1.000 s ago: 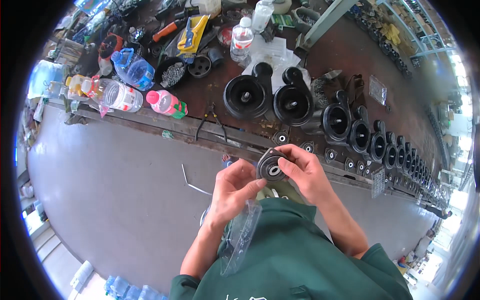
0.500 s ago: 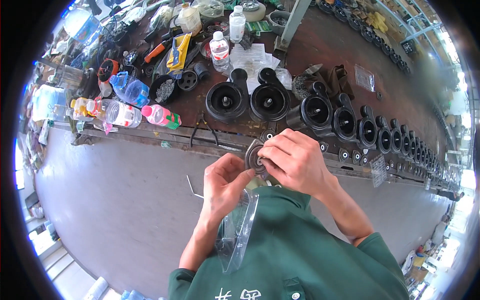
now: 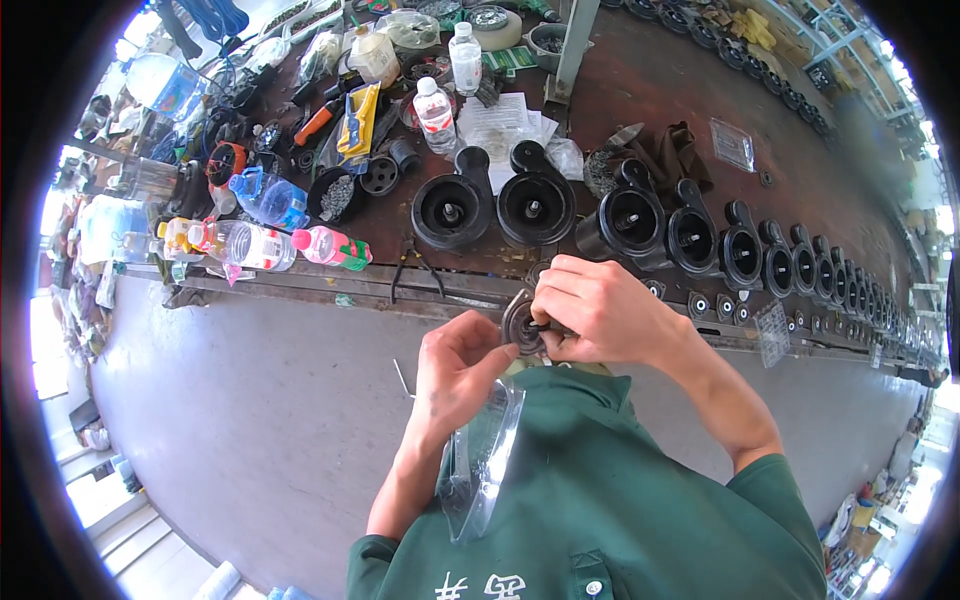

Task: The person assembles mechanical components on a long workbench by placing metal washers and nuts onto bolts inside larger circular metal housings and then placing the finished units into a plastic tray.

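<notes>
In front of my chest, at the bench edge, my left hand [image 3: 462, 368] grips a round grey metal end cover [image 3: 519, 322] with a ringed face and a centre hole, thumb on its lower rim. Bent over the cover from the right is my right hand [image 3: 598, 312], its fingers pinched at the cover's middle. A small dark piece [image 3: 542, 327] shows at those fingertips; its kind is unclear. Just behind the hands, another round cover [image 3: 538, 271] lies partly hidden on the bench edge. A pair of pliers [image 3: 416, 270] with dark handles rests to the left.
Black round housings [image 3: 536, 208] with shafts inside stand in a long row along the bench [image 3: 640, 80]. Smaller covers [image 3: 699, 305] line its front edge. Bottles [image 3: 262, 248], tools and a bowl of small parts [image 3: 337, 196] crowd the left. A clear plastic sleeve [image 3: 482, 475] hangs before my shirt.
Both hands and the cover have shifted slightly right in view. The right fingers have turned at the cover's middle, and a dark piece now shows at their tips.
</notes>
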`<state>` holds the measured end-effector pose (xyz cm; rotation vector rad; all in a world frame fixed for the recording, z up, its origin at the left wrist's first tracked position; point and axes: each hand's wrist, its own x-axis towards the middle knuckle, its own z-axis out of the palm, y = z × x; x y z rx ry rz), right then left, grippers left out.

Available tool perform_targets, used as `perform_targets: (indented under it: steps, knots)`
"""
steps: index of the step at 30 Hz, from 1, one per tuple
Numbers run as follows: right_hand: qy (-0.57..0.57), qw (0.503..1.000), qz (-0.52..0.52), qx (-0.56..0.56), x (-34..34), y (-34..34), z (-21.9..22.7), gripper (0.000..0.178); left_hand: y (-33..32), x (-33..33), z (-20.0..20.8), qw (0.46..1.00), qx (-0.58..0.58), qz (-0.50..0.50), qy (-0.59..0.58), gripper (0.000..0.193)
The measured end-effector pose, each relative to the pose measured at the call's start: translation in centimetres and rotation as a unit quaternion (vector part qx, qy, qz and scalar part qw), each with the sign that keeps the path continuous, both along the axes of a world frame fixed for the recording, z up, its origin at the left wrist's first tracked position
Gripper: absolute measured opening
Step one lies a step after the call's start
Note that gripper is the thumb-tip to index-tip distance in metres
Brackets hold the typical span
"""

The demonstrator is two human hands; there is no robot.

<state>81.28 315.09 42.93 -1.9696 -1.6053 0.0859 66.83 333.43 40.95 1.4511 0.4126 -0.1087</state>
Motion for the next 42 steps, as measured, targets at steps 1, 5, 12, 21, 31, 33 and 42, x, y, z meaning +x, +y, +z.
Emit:
perform_targets:
  steps: [1,5,12,21,31,33,42]
  knots:
    - [0.027,1.0,-0.002,0.013,0.2,-0.2,0.1,0.021,0.1,0.1,0.1,1.0,-0.01,0.005,0.0,0.014]
    - [0.205,0.971,-0.114,0.049,0.0,-0.7,1.1,0.018,0.0,0.5,0.5,0.998,-0.038,0.05,-0.015,0.015]
    - [0.504,0.813,-0.28,0.085,-2.2,0.1,2.3,0.014,-0.9,1.3,-0.3,0.986,-0.115,0.111,-0.042,0.014]
    - [0.328,0.885,-0.305,0.127,-1.4,0.3,2.6,0.008,-2.0,2.7,0.1,0.98,-0.152,0.114,-0.058,0.014]
    - [0.468,0.809,-0.3,0.191,-0.4,-0.8,0.6,0.046,-2.6,3.8,-0.6,0.958,-0.265,0.086,-0.067,0.014]
    - [0.607,0.732,-0.262,0.163,-0.2,-1.9,0.4,0.041,-2.7,4.1,-0.5,0.96,-0.26,0.079,-0.063,0.014]
    - [0.615,0.743,-0.245,0.095,-0.4,-2.8,1.7,0.034,-2.3,4.8,1.0,0.975,-0.219,-0.002,-0.042,0.015]
